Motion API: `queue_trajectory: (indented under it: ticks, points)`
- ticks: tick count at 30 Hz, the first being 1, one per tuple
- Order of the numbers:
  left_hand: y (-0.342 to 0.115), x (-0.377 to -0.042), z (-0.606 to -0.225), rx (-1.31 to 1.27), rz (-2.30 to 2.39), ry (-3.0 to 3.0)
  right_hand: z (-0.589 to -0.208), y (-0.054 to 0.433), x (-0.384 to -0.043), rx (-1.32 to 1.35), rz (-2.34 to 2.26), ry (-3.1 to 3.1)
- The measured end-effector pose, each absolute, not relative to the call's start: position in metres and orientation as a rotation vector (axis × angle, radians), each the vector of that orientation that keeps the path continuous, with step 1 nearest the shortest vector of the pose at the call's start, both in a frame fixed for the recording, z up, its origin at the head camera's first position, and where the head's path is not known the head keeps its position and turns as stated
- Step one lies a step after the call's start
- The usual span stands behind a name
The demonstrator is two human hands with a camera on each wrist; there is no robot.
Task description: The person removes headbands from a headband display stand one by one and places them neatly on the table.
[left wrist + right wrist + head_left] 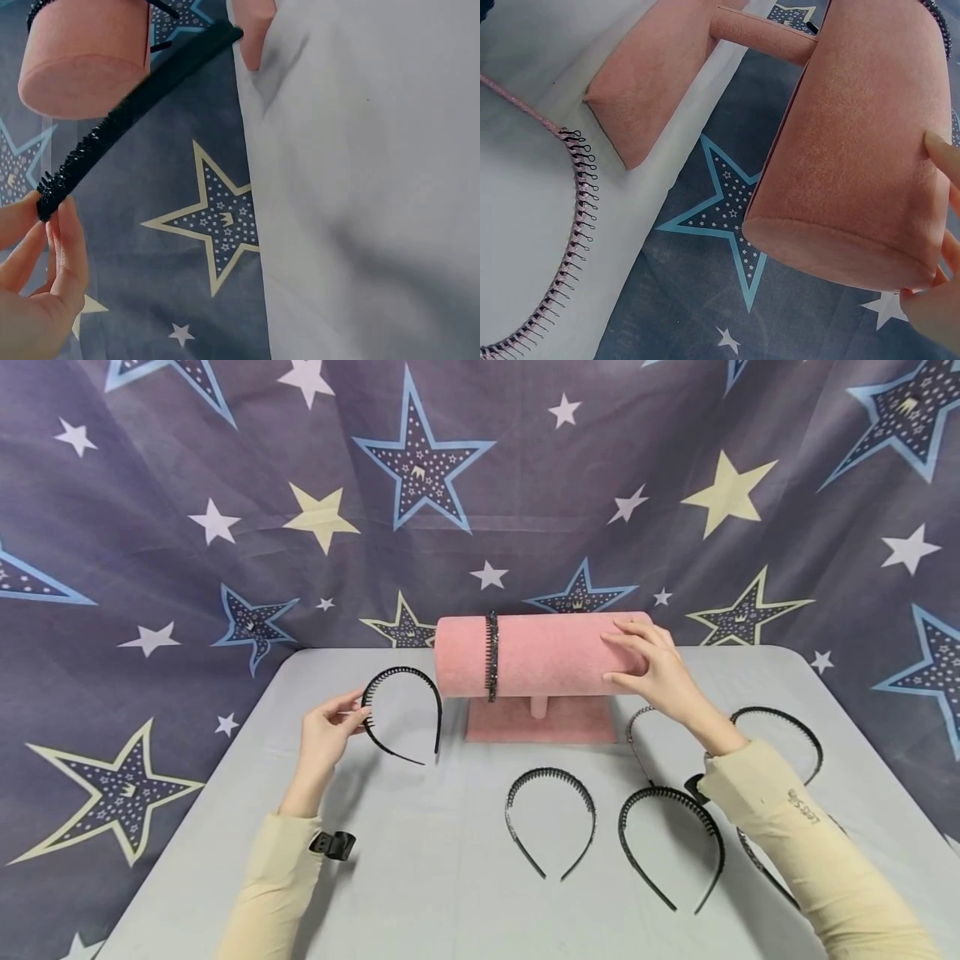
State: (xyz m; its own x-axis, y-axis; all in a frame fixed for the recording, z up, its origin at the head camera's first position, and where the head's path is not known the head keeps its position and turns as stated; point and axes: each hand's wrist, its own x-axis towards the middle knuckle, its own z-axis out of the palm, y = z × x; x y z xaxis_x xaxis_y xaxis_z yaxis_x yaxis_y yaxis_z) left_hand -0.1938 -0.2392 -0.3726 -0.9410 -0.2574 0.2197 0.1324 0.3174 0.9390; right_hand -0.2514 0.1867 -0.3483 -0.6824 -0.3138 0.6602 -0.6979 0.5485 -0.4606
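Observation:
My left hand (324, 731) pinches a black toothed headband (401, 670) by one side, with thumb in front and fingers behind. It is held up left of a pink padded display stand (562, 652), its two ends hanging lower right. In the left wrist view the headband (112, 124) slants past the roll's left end. My right hand (660, 672) holds the right end of the roll, fingers over the top and thumb on the front. A dark beaded headband (492, 656) sits around the roll, toward its left end.
On the white table (442, 860) lie a grey-black headband (551, 771), a black one (671, 792), another dark one (780, 714) and a pinkish one (577, 180). My right sleeve partly covers one more. A star-patterned curtain (525, 527) hangs behind.

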Motion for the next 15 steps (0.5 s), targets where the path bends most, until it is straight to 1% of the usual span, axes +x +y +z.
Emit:
queue_trajectory:
  ticks: [15]
  points:
    - [-0.2474, -0.1882, -0.3786, 0.102, -1.751, -2.437, -0.3478, 0.1876, -0.2506, 0.811, 1.003, -2.283]
